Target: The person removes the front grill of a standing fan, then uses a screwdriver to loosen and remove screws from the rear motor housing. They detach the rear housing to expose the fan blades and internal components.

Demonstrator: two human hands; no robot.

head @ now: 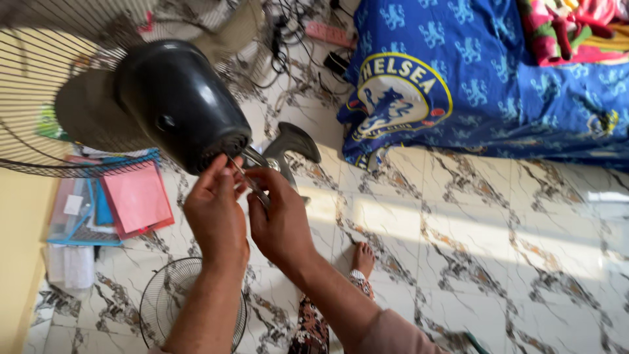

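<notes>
1. The left hand (215, 213) is pinching its fingertips together on a thin metal tool (252, 183) just below the black fan motor housing (173, 101).
2. The right hand (282, 219) is closing around the same tool's lower end, touching the left hand under the housing.
3. The wire fan guard (39, 98) is sitting behind the housing, to its left.
4. A detached round grille (164, 305) is lying on the marble floor (458, 229) below the housing, and a blue bedsheet (485, 85) is lying to its right.
</notes>
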